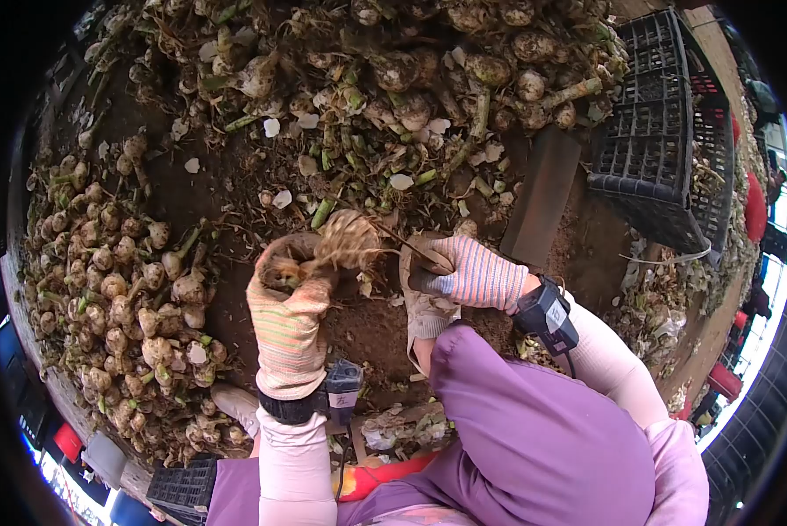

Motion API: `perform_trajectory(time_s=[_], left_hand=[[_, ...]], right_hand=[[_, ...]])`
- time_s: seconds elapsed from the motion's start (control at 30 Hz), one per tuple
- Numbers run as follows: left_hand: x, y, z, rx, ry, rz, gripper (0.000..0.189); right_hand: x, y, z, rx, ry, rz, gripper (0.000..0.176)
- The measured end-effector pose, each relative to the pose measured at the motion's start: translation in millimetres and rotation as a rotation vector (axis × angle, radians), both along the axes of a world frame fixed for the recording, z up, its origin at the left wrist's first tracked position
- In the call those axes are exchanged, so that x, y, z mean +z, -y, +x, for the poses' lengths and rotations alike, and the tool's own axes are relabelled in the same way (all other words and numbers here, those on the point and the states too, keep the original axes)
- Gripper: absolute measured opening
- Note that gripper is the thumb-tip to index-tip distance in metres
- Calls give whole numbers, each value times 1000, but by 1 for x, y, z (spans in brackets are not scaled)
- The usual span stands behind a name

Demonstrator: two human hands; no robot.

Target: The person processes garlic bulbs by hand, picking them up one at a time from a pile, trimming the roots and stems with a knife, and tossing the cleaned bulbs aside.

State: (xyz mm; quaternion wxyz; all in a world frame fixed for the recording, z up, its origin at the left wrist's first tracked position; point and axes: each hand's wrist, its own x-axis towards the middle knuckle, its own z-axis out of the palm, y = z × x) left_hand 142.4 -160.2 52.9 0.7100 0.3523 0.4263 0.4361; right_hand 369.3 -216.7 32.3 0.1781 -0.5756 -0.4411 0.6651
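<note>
My left hand [290, 289], in a striped knit glove, is closed around a garlic bulb [349, 240]. The pale bulb juts out to the right of the fingers, and green stem shows inside the curl of the hand. My right hand [474, 270], also gloved, grips a tool with a thin dark blade [399, 238]; its handle is hidden in the fist. The blade's tip reaches the right side of the bulb. Below the hands are my purple-clad knee [534, 403] and a shoe, with dirt floor between.
A large heap of untrimmed garlic [393, 70] spans the top. Garlic bulbs with short stems [121, 298] are piled at the left. A black plastic crate [648, 114] stands upper right, near a flat dark board [542, 197]. Cut stems and skins litter the ground.
</note>
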Motion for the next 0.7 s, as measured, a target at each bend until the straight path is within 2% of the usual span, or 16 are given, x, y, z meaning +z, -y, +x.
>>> perform_trajectory(time_s=[0.1,0.13,0.17,0.23,0.3,0.37,0.43,0.47,0.5,0.57,0.6,0.63,0.7], left_hand=[[3,0,11,-174,-149,-50,53],[1,0,12,-254,-26,-24,56],[0,13,13,-173,78,-93,62],[-4,19,8,-117,68,-229,62],[1,17,-5,-162,129,-290,67],[12,13,-6,-207,195,-353,71],[25,10,4,-381,-118,-103,56],[20,11,2,-373,-202,97,40],[18,9,0,-374,-201,96,40],[20,-1,2,-713,-1122,1098,37],[18,-2,3,-682,-1106,1205,34],[17,1,3,-683,-1106,1204,34],[18,9,3,-427,-189,-145,36]], right_hand=[[21,-17,-1,72,148,97,26],[28,-24,-1,159,246,119,29],[27,-25,0,160,247,119,29],[26,-24,0,158,285,322,29],[28,-27,4,182,324,326,25],[34,-28,8,290,401,443,24],[41,-28,7,283,372,452,27],[45,-30,5,292,341,507,28],[51,-33,3,300,310,563,29],[57,-38,1,364,347,542,24],[57,-39,-1,382,357,541,24],[57,-39,-2,400,367,540,23],[54,-39,-3,417,372,541,23]])
